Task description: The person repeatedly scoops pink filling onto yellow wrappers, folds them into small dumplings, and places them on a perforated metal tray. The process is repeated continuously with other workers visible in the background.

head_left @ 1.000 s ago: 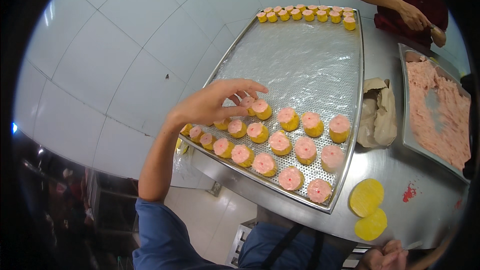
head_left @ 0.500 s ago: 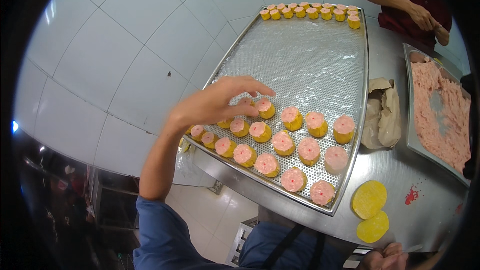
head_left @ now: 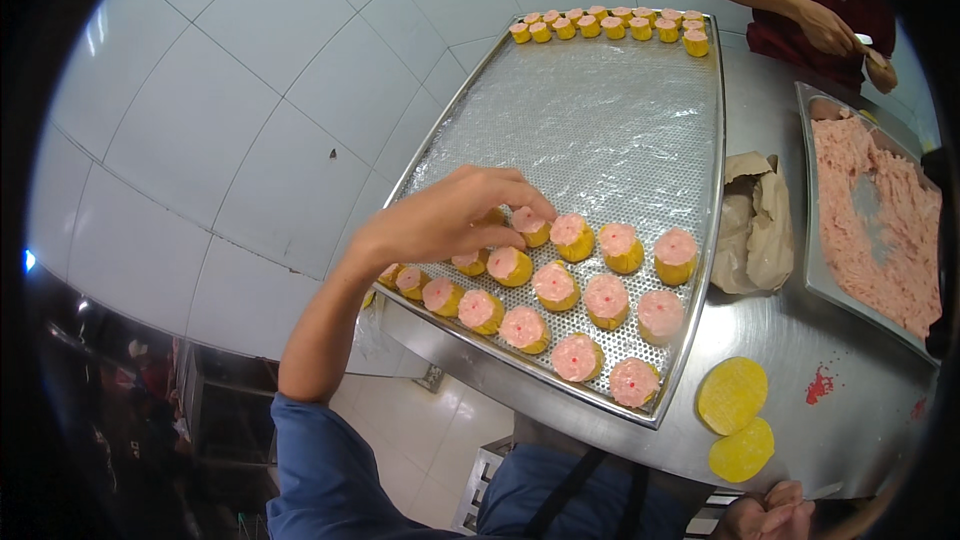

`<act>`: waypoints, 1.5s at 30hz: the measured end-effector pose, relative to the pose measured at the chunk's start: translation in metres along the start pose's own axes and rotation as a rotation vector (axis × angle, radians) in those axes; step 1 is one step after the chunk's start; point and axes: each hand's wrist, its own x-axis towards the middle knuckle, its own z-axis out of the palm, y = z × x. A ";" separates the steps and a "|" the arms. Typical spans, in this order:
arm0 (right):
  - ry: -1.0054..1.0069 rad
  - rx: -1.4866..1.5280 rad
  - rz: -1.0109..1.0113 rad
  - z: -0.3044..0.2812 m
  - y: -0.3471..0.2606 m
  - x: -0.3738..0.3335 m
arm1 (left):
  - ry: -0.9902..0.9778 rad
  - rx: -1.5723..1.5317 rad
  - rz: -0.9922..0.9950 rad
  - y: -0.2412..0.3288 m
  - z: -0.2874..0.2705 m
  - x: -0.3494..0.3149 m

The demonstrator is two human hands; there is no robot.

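Note:
My left hand (head_left: 478, 210) reaches over the perforated metal tray (head_left: 590, 402) with its thumb and fingers closed around a siu mai dumpling (head_left: 530, 223). That dumpling has a yellow wrapper and a pink minced filling on top. It stands beside another siu mai dumpling (head_left: 571, 233) in the same row. Several more in the near rows carry a small red dot. Partly cut off at the lower right, my right hand (head_left: 775, 514) is curled closed. A thin pale spatula (head_left: 825, 491) sticks out beside its fingers; the grip itself is mostly hidden.
Yellow round wrappers (head_left: 733, 395) lie on the steel table (head_left: 800, 430) near red crumbs (head_left: 819, 385). A pan of pink filling (head_left: 815, 240) and a crumpled brown paper bag (head_left: 757, 225) stand right of the tray. A co-worker's hands (head_left: 840, 35) work at the far right.
My left hand has shifted slightly toward the right and nearer, closing around the dumpling, which now stands closer to its neighbour. The whole view has shifted a little. My right hand looks much the same.

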 end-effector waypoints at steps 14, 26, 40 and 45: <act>0.012 -0.032 -0.004 0.006 -0.005 0.005 | 0.089 0.134 -0.222 -0.005 -0.012 -0.025; 0.088 -0.122 0.015 0.000 0.001 -0.007 | 0.080 0.132 -0.224 0.003 -0.008 -0.018; -0.014 0.058 0.221 -0.027 0.007 -0.024 | 0.514 0.104 -0.114 0.057 -0.001 -0.051; 0.061 -0.040 0.175 -0.018 0.006 -0.022 | 0.538 -0.059 0.247 0.150 0.081 -0.075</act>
